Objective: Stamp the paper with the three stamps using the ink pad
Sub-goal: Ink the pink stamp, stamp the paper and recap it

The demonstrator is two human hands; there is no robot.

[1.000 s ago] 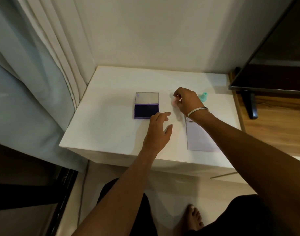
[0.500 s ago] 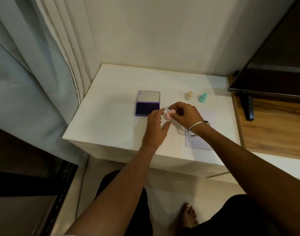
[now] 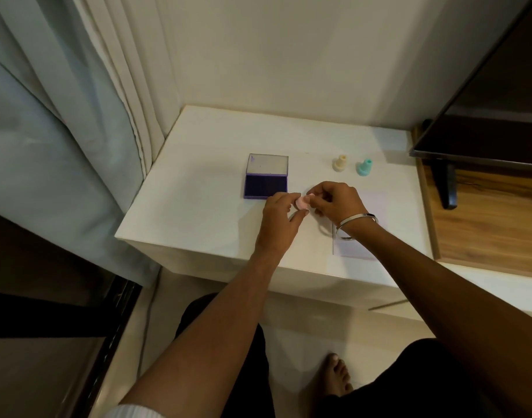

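The curtain [image 3: 77, 131] hangs far left of both hands, against the left edge of the white surface [image 3: 198, 206]; the ink pad [image 3: 266, 185] lies open just beyond and slightly left of the left hand [image 3: 278, 220], its clear lid tipped back, the dark purple pad facing up; the left hand hovers over the surface, its fingers curled and its thumb raised, pinching the round base of the pink stamp [image 3: 302, 203]; the right hand [image 3: 337, 200] meets it from the other side, fingers curled round the same pink stamp, a metal bangle [image 3: 356, 223] on its wrist; whether the stamp touches the surface cannot be told; the paper [image 3: 376, 206] lies flat under and to the right of the right wrist, partly hidden by the forearm; beyond the right hand stand the cream stamp [image 3: 339, 162] and, just right of it, the teal stamp [image 3: 364, 168], both upright and apart from each other; far right, a dark screen [image 3: 484, 122] stands on a wooden shelf [image 3: 484, 224].
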